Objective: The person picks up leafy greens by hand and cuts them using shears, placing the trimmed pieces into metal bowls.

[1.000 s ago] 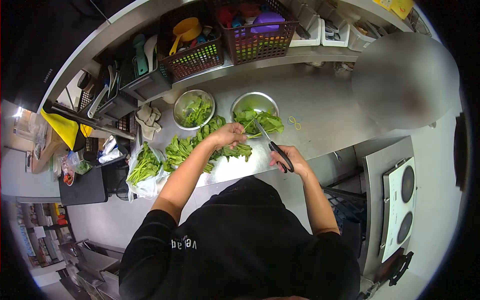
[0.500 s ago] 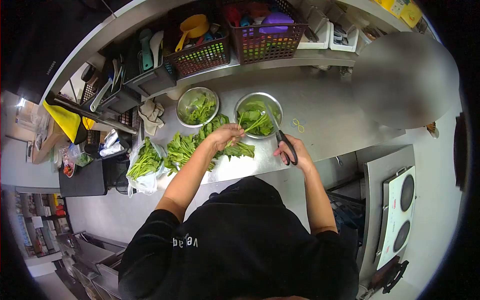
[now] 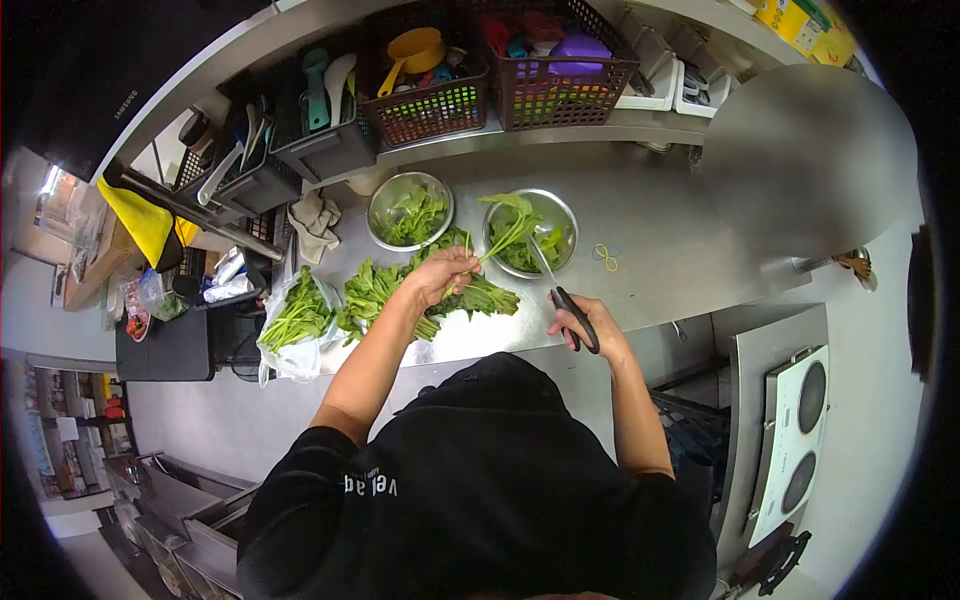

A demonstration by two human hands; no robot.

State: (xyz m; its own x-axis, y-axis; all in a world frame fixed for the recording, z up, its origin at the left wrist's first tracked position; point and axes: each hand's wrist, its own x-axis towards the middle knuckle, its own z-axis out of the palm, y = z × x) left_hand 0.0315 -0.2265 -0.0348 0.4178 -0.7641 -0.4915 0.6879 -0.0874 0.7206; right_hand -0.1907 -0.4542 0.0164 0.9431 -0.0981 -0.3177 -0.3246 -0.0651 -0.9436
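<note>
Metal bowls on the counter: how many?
2: left bowl, beyond the left hand; right bowl, beside it, nearer the scissors. Both hold greens. Others may be hidden.

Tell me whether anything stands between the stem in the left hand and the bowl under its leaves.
Nothing visible does: the leafy stem in the left hand reaches over the metal bowl. The scissors in the right hand reach over it beside the stem.
</note>
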